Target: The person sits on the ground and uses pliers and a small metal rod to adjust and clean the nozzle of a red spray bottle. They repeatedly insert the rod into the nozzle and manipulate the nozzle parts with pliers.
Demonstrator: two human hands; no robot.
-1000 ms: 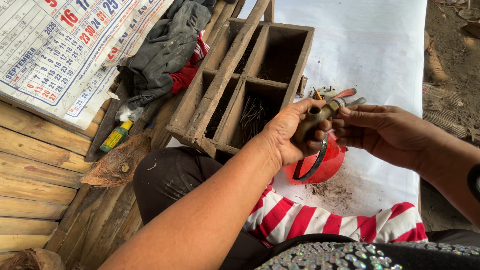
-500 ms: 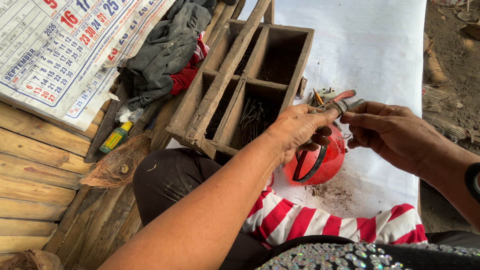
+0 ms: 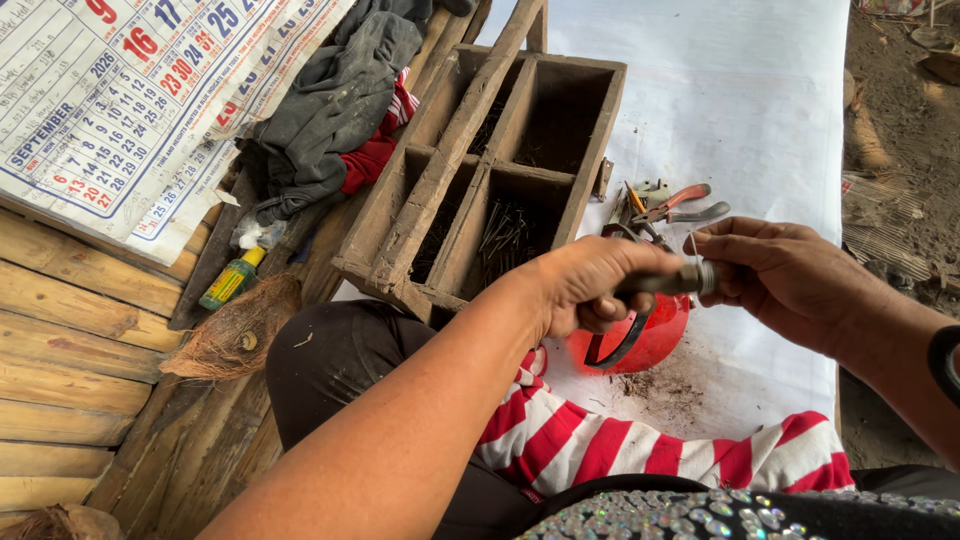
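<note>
Far out to the left of my hands a paper calendar (image 3: 120, 100) lies flat on rough wooden planks (image 3: 70, 330), with a crumpled grey cloth (image 3: 330, 100) beside it and a small green bottle (image 3: 230, 280) below that. A hairy brown coconut husk (image 3: 235, 335) sits near my left elbow. Just beyond my left hand stands a weathered wooden toolbox (image 3: 480, 180) with square compartments; thin dark nails (image 3: 505, 230) lie in the nearest one.

My left hand (image 3: 590, 285) is curled shut around a short, dull metal rod (image 3: 665, 280), gripping it like a handle. The rod's ringed end pokes out to the right, where my right hand (image 3: 775, 275) pinches it between thumb and fingertips, the other fingers loosely bent. A thin wire (image 3: 692, 243) rises from that end.

Under both hands rests a smooth red plastic bowl (image 3: 650, 335) on a white sheet (image 3: 740, 110); red-handled pliers (image 3: 670, 205) lie just beyond.
</note>
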